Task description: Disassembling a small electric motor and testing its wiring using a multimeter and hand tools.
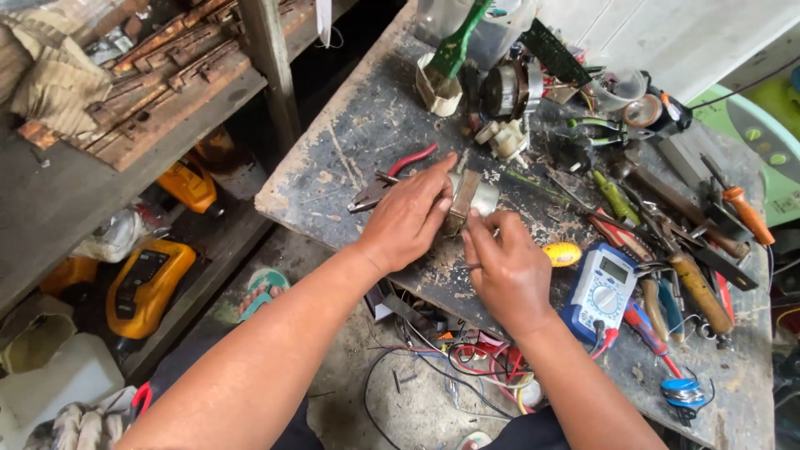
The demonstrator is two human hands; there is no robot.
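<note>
Metal dominates the middle of the frame: a small motor part [471, 197], a dull silver body with a brownish bracket on its near side, sits on the scarred grey workbench [350, 133] between two hands. Its long axis seems to run from lower left to upper right, the rounded end pointing toward the upper right, though the hands cover too much of it to be sure. The left hand [407, 218] lies over its left side with fingers curled loosely around it and the index finger stretched along its top edge. The right hand [507, 265] meets it from below right, thumb and forefinger pinched together at the part's lower edge; what they pinch is too small to make out. Behind the left hand, red-handled pliers [392, 177] rest on the bench, their jaws partly hidden by the knuckles. Just right of the right hand lies a screwdriver with a yellow handle [562, 254], its shaft concealed under the fingers, and beside that a blue multimeter [602, 292]. A green-handled brush [448, 62] stands at the upper centre. Tangled wires [475, 367] hang below the bench edge.
</note>
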